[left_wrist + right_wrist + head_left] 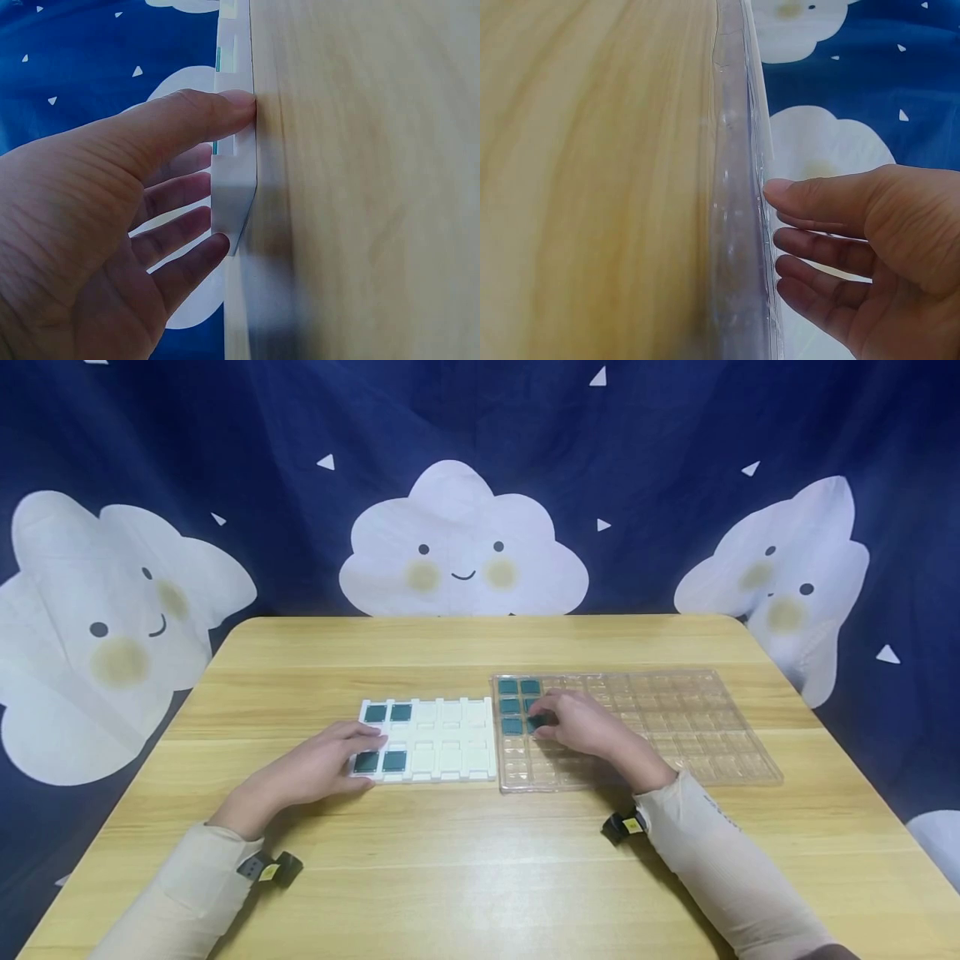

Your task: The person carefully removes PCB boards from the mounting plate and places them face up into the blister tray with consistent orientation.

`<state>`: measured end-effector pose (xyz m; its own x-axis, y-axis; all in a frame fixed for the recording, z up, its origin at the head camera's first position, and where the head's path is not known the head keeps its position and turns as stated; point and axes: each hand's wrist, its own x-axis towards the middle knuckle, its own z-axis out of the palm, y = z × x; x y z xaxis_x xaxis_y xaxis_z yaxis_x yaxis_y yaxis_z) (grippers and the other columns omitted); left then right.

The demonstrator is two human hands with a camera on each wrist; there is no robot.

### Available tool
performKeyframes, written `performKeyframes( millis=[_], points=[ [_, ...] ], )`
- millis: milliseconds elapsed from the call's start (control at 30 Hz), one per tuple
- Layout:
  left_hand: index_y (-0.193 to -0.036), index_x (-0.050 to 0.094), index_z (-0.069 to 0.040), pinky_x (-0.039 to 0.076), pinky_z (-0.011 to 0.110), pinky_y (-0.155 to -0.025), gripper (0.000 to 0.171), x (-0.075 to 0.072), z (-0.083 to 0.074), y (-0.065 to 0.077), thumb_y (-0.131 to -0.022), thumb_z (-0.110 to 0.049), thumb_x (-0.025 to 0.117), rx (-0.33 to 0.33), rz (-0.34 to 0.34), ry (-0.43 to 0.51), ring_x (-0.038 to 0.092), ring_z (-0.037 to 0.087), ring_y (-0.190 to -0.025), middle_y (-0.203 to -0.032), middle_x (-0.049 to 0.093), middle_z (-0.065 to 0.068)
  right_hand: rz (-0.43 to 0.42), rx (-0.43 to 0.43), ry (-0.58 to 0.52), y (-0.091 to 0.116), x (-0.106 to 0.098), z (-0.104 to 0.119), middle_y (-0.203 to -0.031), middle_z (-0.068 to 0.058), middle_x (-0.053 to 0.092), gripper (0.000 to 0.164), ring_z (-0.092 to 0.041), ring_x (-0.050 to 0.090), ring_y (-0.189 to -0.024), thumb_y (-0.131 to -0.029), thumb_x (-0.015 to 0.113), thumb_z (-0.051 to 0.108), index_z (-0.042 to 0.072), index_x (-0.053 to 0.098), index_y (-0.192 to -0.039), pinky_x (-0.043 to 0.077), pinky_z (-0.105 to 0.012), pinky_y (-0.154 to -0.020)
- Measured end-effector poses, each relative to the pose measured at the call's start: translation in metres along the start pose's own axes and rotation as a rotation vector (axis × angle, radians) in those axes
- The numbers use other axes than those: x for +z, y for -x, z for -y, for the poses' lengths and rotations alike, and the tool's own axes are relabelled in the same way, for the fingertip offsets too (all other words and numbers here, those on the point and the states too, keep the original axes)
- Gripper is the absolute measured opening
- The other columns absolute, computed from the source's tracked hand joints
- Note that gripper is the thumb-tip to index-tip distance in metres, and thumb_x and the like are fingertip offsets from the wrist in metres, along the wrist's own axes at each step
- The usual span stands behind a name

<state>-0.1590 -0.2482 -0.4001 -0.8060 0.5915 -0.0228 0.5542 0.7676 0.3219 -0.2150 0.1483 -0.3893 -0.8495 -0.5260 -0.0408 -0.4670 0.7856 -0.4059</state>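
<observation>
A white tray (450, 766) with two rows of compartments lies left of centre and holds several dark green square chips (376, 714) at its left end. My left hand (330, 758) grips that end; in the left wrist view its thumb (238, 100) presses the tray's near side wall. A clear plastic tray (675, 768) lies to the right, with more green chips (512, 727) in its two leftmost columns. Over these, my right hand (581, 722) pinches one green chip (535, 723) between thumb and forefinger, at its pocket. The right wrist view hides that chip behind the tray's edge.
Both trays lie nearly edge to edge on a light wood table (450, 877). A dark blue curtain (480, 410) with cloud prints hangs behind it. Small black cameras (285, 869) sit on both wrists.
</observation>
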Motion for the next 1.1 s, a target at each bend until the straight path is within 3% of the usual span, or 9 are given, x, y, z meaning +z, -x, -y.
performKeyframes(
  millis=[367, 600, 833, 1100],
  points=[
    [-0.135, 0.058, -0.002, 0.037, 0.054, -0.108, 0.063, 0.001, 0.003, -0.001, -0.083, -0.030, 0.079, 0.013, -0.008, -0.007, 0.045, 0.038, -0.128, -0.137, 0.052, 0.017, -0.013, 0.005, -0.046, -0.001, -0.006, -0.002, -0.124, -0.014, 0.064, 0.035, -0.035, 0.058, -0.115, -0.086, 0.075, 0.017, 0.005, 0.068, -0.118, 0.044, -0.053, -0.102],
    [-0.135, 0.058, -0.002, 0.035, 0.054, -0.109, 0.063, 0.000, 0.003, -0.001, -0.083, -0.030, 0.079, 0.012, -0.005, -0.003, 0.044, 0.039, -0.129, -0.137, 0.052, 0.018, -0.054, 0.023, -0.085, 0.000, -0.015, -0.002, -0.118, -0.013, 0.066, 0.032, -0.030, 0.064, -0.103, -0.090, 0.071, 0.019, 0.003, 0.068, -0.118, 0.053, -0.047, -0.089],
    [-0.135, 0.058, -0.001, 0.036, 0.054, -0.109, 0.063, -0.001, 0.001, 0.000, -0.083, -0.030, 0.079, 0.011, -0.004, -0.004, 0.045, 0.039, -0.128, -0.137, 0.052, 0.018, -0.104, -0.019, -0.094, -0.001, -0.020, -0.004, -0.114, -0.010, 0.068, 0.027, -0.029, 0.063, -0.102, -0.092, 0.069, 0.020, 0.003, 0.071, -0.113, 0.053, -0.045, -0.088],
    [-0.135, 0.058, -0.002, 0.036, 0.054, -0.109, 0.063, 0.000, 0.001, 0.000, -0.083, -0.031, 0.079, 0.003, -0.002, -0.002, 0.044, 0.039, -0.129, -0.137, 0.052, 0.018, -0.072, 0.009, -0.065, -0.001, -0.019, 0.004, -0.120, -0.009, 0.066, 0.032, -0.027, 0.062, -0.106, -0.093, 0.068, 0.027, 0.007, 0.069, -0.119, 0.053, -0.045, -0.090]
  ],
)
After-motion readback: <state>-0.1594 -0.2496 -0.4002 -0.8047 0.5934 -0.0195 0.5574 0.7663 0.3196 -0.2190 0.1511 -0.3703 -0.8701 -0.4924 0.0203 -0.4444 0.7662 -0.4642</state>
